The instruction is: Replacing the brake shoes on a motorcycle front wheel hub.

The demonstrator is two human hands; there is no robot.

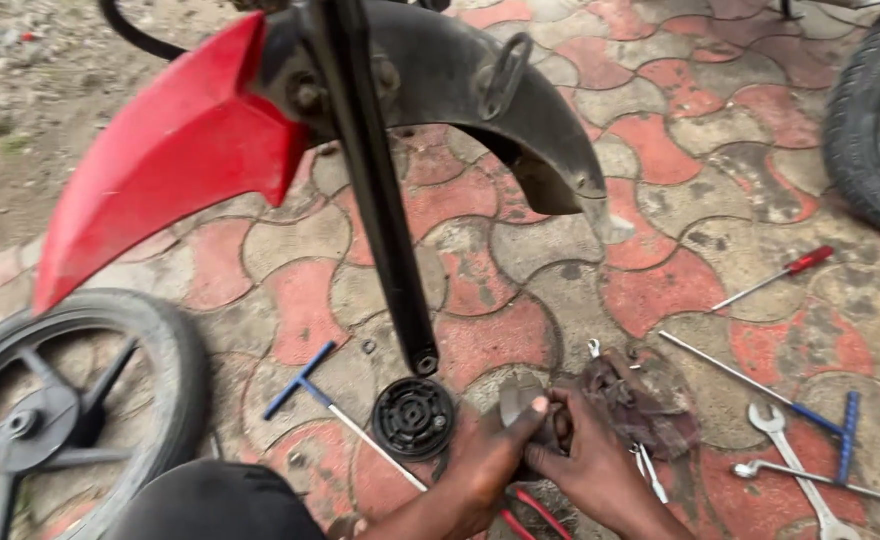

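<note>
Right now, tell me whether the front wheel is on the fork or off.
Off. The wheel lies flat on the paving, and the fork leg ends bare above it.

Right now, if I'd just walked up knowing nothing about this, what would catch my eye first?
Probably the big red mudguard arching across the upper left, with a bare black fork leg hanging below it, no wheel attached. The removed wheel lies flat at lower left. At bottom centre, the left hand and right hand together grip a small grey part, beside a round black drum piece on the red and grey paving.
</note>
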